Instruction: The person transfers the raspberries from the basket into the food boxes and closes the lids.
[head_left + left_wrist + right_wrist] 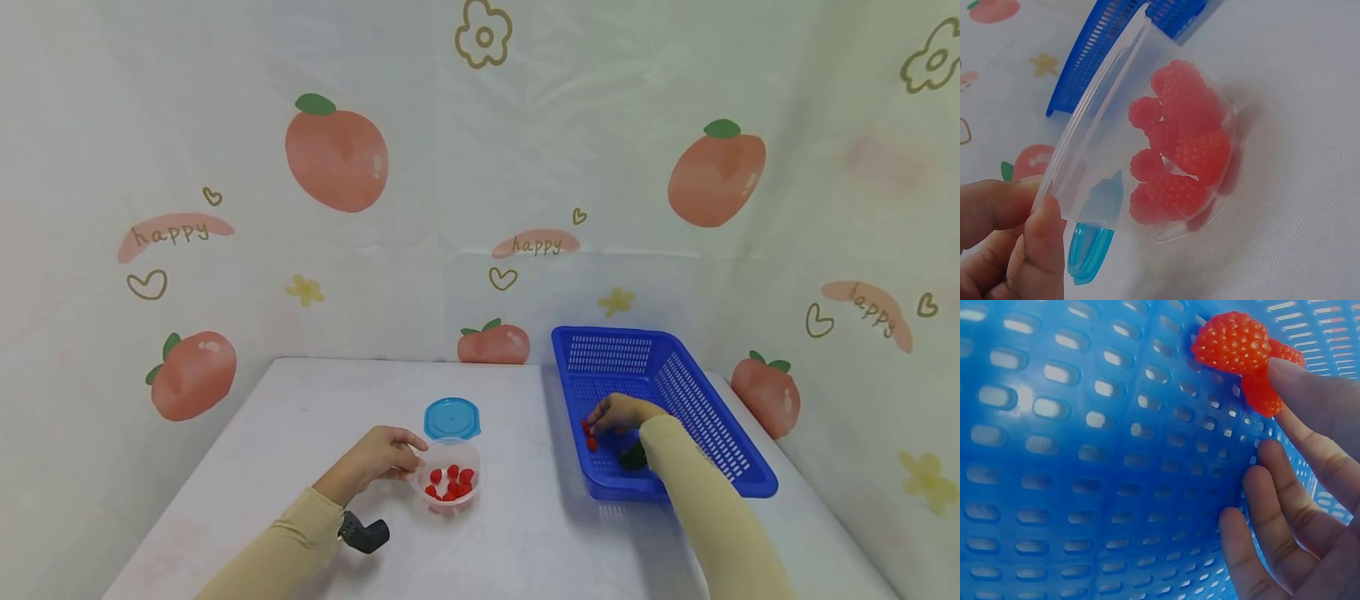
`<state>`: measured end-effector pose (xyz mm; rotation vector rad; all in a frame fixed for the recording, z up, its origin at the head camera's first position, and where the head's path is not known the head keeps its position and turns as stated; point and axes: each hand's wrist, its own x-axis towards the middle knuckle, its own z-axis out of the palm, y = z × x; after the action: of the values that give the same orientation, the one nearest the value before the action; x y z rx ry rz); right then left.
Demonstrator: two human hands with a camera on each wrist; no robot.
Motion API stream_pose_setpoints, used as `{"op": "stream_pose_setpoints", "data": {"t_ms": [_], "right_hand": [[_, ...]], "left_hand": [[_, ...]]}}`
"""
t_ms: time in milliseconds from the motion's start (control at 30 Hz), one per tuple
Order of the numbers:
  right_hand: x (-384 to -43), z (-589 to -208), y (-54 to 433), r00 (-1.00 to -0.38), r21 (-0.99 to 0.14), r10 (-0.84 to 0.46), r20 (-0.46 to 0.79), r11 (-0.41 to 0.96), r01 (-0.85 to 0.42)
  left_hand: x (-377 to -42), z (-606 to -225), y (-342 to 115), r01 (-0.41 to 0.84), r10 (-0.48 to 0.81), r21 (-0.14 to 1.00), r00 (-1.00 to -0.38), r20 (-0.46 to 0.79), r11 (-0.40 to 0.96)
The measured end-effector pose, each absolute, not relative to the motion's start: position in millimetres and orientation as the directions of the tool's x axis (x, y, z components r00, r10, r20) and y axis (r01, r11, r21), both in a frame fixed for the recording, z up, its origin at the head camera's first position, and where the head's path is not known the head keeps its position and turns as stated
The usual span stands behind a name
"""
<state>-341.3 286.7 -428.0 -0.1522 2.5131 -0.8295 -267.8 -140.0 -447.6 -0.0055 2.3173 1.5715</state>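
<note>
Gripping tub [1104,153] of raspberries [1204,153], left hand [378,457], pinching raspberry [1260,394] in blue basket [701,400], right hand [624,412]

Your left hand [381,456] holds a round clear plastic bowl [457,452]; at right, your right hand [624,412] touches small red pieces [592,444] in a blue plastic basket [693,396].

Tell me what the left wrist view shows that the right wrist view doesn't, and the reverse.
Only the left wrist: the left hand holding the clear bowl, the bowl's berries, the turquoise lid and a printed yellow flower.

Only the right wrist: the right hand at the basket's berries; whether it pinches one is unclear.

Both: the blue basket and red berries, though not the same ones.
</note>
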Motion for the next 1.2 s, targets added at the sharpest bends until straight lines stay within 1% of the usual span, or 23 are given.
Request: {"op": "stream_pose_setpoints", "data": {"t_ms": [267,467,600,733,833,933,1100,1200], "right_hand": [[-341.7,-426.6,285.1,-0.872,-0.547,-0.226,-0.435,0.835,0.057],[-340.8,-424.2,286.6,-0.892,-0.557,-0.229,-0.391,0.83,0.031],[-343.4,-423.3,288.9,-0.911,-0.624,-0.25,-0.328,0.781,0.011],[-346.4,-421.1,289.2,-0.925,-0.729,-0.286,-0.251,0.684,-0.014],[-347.0,-418.3,287.1,-0.94,-0.8,-0.282,-0.193,0.6,-0.015],[-346.3,-414.5,284.0,-0.958,-0.843,-0.256,-0.128,0.537,-0.031],[-343.9,-405.5,282.3,-0.978,-0.838,-0.206,0.012,0.531,-0.122],[-342.0,-397.7,283.0,-0.984,-0.839,-0.166,0.064,0.524,-0.143]], "left_hand": [[-266.8,-447.3,-138.9,-0.196,0.178,0.904,-0.944,-0.279,0.38],[-265.9,-447.0,-139.2,-0.191,0.179,0.906,-0.945,-0.273,0.377],[-266.9,-447.6,-138.9,-0.194,0.178,0.907,-0.945,-0.275,0.373],[-267.2,-447.4,-138.8,-0.196,0.178,0.907,-0.944,-0.278,0.373],[-267.2,-447.1,-139.3,-0.194,0.182,0.907,-0.944,-0.276,0.374],[-267.3,-446.8,-139.3,-0.19,0.186,0.908,-0.944,-0.274,0.373],[-267.6,-447.7,-139.3,-0.188,0.186,0.909,-0.944,-0.271,0.372],[-268.2,-448.9,-139.7,-0.186,0.186,0.908,-0.945,-0.271,0.375]]}}
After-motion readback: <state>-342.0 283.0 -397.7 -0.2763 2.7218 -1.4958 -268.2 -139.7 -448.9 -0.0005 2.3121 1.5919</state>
